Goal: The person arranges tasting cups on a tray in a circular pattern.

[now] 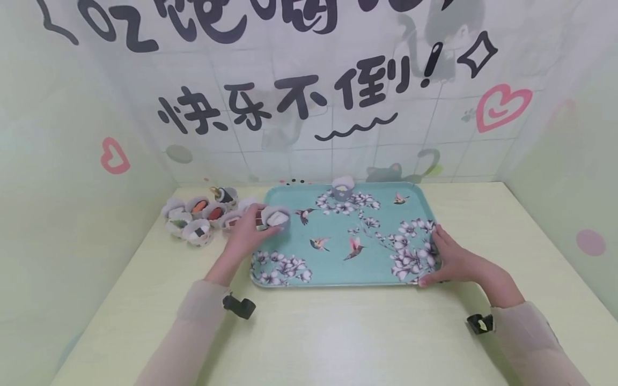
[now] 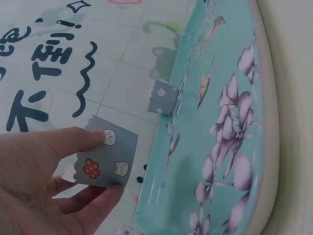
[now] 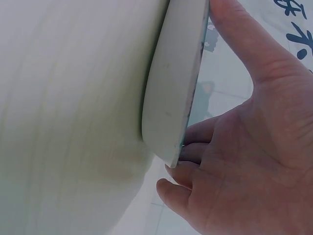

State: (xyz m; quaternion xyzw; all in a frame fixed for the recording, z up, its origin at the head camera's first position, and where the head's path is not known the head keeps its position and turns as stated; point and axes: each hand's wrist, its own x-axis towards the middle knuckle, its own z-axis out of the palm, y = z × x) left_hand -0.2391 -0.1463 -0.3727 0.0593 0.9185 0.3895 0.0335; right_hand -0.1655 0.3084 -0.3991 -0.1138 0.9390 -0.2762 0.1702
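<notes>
At far left, a cluster of paper cups holding toy sushi pieces is seen on the pale yellow table, just beside the tray's left edge. Next, the left hand is shown pinching a grey paper cup between thumb and fingers at the tray's near-left rim; in the left wrist view the cup's printed wall is gripped top and bottom. The cup is judged light, thin-walled and easily crushed, so a gentle hold on the wall, near the base where it is stiffest, is advised. A second grey cup stands at the far edge of the teal floral tray. At right, the right hand is seen clasping the tray's right rim, thumb on the near corner and fingers curled over the edge. The tray appears rigid and smooth, probably slippery.
</notes>
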